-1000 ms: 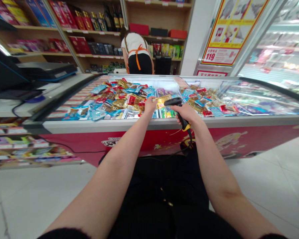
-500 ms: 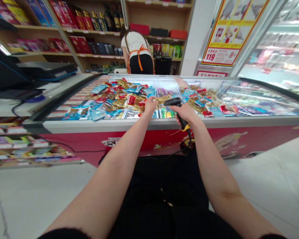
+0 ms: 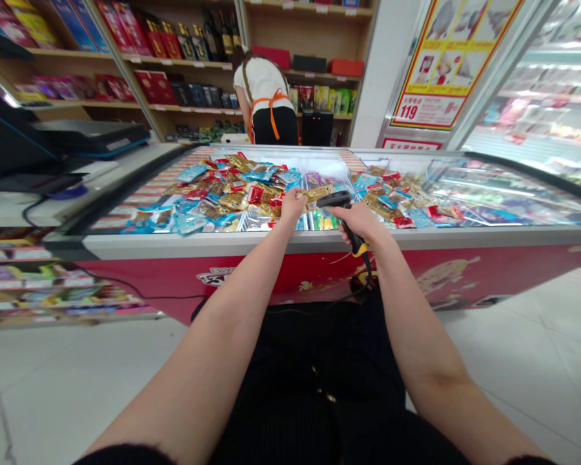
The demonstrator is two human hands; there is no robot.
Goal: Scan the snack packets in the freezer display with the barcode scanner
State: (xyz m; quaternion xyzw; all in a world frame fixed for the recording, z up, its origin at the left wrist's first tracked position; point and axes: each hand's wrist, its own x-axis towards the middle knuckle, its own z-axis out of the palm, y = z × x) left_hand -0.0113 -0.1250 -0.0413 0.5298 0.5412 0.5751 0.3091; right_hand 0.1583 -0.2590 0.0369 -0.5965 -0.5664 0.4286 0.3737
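Black scanner with a yellow collar, there it is! Blue and gold snack packets heaped up, a red freezer front below, orange apron straps on a white shirt beyond!

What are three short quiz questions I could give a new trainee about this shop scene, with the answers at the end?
1. Which hand holds the black barcode scanner?
2. True or false: the person in the orange apron is on the far side of the chest freezer.
3. Fill in the blank: the large number printed on the yellow-and-red poster is ___.

Key:
1. The right hand
2. True
3. 119
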